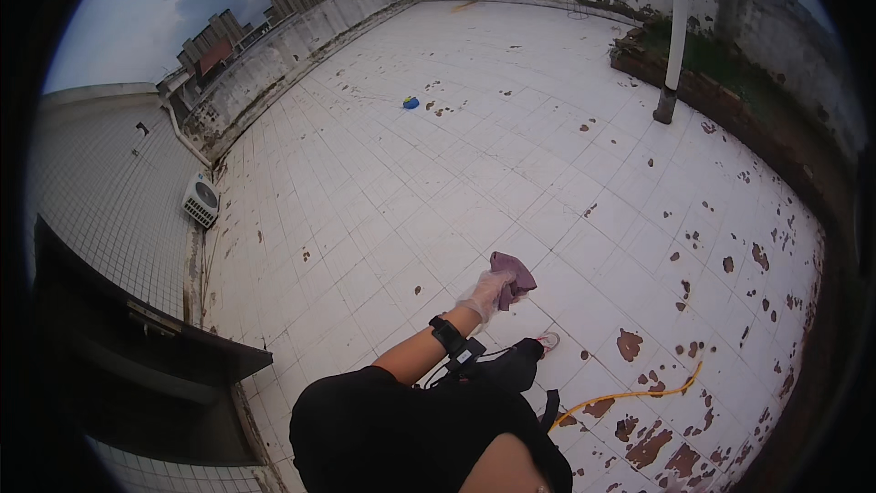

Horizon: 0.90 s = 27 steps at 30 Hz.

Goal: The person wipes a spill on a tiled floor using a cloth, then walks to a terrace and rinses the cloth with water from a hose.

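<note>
My left hand (pixel 494 289) wears a thin clear plastic glove and grips a folded purple cloth (pixel 514 279) above the white tiled floor (pixel 383 205). A black strap with a small device (pixel 460 346) is around that wrist and forearm. My bare right upper arm (pixel 503 467) runs off the bottom edge. A faint translucent patch at the lower right edge may be the glove of my right hand (pixel 677 482); its fingers and anything in them cannot be made out. One shoe (pixel 549 342) shows below the cloth.
A yellow cord or hose (pixel 629 394) lies on the flaking floor at right. Farther off sits a small blue object (pixel 410 103). A white pole (pixel 676 27) stands beside a brick planter (pixel 684 89). An air-conditioner unit (pixel 202 200) and a dark doorway (pixel 150 383) are at left.
</note>
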### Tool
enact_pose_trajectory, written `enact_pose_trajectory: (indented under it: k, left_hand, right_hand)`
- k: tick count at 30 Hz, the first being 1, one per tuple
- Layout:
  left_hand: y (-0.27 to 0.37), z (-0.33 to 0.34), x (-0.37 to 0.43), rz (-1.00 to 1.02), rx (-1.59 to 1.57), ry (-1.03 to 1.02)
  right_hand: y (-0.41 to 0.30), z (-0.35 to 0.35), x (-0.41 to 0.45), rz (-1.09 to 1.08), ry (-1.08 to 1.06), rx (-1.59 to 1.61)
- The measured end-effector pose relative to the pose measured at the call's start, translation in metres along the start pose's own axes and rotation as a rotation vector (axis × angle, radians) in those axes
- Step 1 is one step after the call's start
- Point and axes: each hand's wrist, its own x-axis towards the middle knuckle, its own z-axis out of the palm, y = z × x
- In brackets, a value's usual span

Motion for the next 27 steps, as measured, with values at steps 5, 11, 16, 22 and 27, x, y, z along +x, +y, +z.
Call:
enact_pose_trajectory:
  k: [5, 11, 16, 22, 27]
  left_hand:
    - [-0.003, 0.081, 0.092, -0.095, 0.236, -0.257]
    - [-0.031, 0.296, 0.126, 0.059, 0.974, -1.254]
    - [-0.065, 0.377, 0.075, 0.078, 0.892, -1.879]
    - [-0.121, 0.361, 0.014, -0.175, 0.845, -2.133]
    - [-0.154, 0.419, 0.000, -0.207, 1.038, -2.365]
  right_hand:
    - [0.017, -0.011, -0.049, 0.138, 0.206, -0.093]
    - [0.028, -0.029, -0.114, 0.366, 0.531, -0.133]
    - [-0.017, 0.067, -0.083, 0.334, 0.422, 0.098]
    - [-0.001, 0.097, -0.015, 0.376, 0.480, 0.240]
    - [0.050, 0.110, 0.032, 0.389, 0.490, 0.319]
